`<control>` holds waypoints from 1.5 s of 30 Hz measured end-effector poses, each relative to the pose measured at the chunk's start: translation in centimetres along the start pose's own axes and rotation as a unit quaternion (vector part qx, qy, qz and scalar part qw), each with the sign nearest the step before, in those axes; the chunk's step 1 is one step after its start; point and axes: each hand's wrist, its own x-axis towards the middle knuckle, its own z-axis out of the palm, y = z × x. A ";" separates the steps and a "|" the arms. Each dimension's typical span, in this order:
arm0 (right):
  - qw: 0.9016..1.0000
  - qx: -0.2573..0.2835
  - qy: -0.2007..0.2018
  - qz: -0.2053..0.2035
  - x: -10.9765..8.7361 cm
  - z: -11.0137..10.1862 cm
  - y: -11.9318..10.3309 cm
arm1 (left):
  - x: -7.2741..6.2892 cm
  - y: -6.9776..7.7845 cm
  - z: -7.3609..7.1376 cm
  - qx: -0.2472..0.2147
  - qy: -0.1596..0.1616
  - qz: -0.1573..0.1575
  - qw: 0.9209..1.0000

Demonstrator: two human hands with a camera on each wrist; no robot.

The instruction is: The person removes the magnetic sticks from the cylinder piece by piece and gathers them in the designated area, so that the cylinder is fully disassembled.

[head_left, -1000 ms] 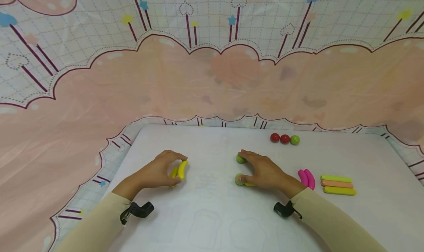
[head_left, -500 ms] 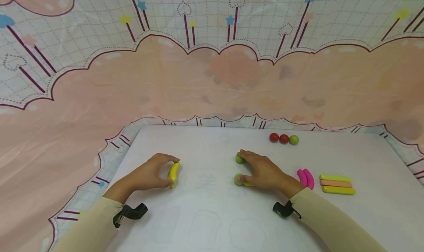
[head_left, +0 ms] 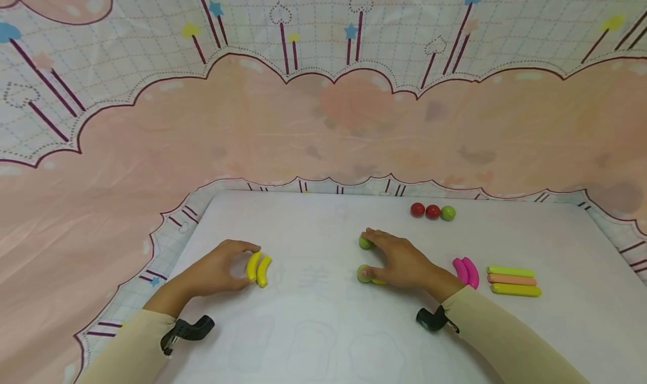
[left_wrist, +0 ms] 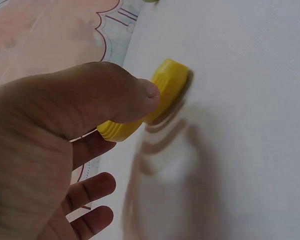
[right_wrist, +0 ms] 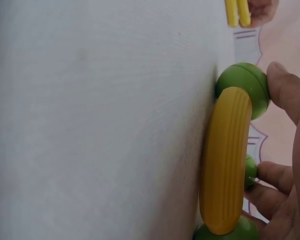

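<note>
My left hand (head_left: 217, 270) pinches a curved yellow toy rod (head_left: 253, 265) by its two ends, thumb near and index finger far. In the left wrist view the thumb (left_wrist: 140, 97) covers the middle of the ridged yellow piece (left_wrist: 171, 82). A second curved yellow rod (head_left: 264, 271) lies just right of it. My right hand (head_left: 406, 260) rests beside two green balls; its thumb touches the near ball (right_wrist: 240, 80) and its fingers the far ball (right_wrist: 250, 172). Along the right wrist view runs a darker yellow curved rod (right_wrist: 225, 165), with another green ball (right_wrist: 232, 231) at its lower end.
Two pink curved rods (head_left: 467, 273) lie near the right wrist. Further right are three straight rods (head_left: 513, 281), lime, orange and yellow. Two red balls (head_left: 424, 210) and one green ball (head_left: 448, 213) sit in a row near the far edge of the white table (head_left: 313, 333).
The left hand has moved left, bringing its yellow rod from the right side of the other yellow rod to its left side. The right hand has stayed in place.
</note>
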 end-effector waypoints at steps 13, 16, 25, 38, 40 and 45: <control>1.000 -0.001 0.002 -0.005 0.1 0.0 -0.1 | -0.5 -0.8 1.0 0.002 0.017 0.017 1.000; 1.000 0.000 -0.001 -0.005 0.2 0.0 -0.1 | -0.5 -0.9 1.2 0.010 0.019 0.015 1.000; 1.000 0.003 -0.005 0.000 0.1 0.1 -0.1 | -0.6 -0.6 1.4 0.024 0.014 -0.005 1.000; 0.998 0.036 -0.023 0.036 -1.2 -1.0 0.3 | 0.3 1.1 1.0 0.020 0.040 0.030 0.999; 0.998 0.037 -0.022 0.039 -1.5 -1.0 0.6 | 0.7 1.9 1.0 0.015 0.045 0.042 0.998; 0.998 0.043 -0.024 0.036 -2.4 -1.1 1.3 | 1.6 4.2 1.7 0.009 0.044 0.081 0.996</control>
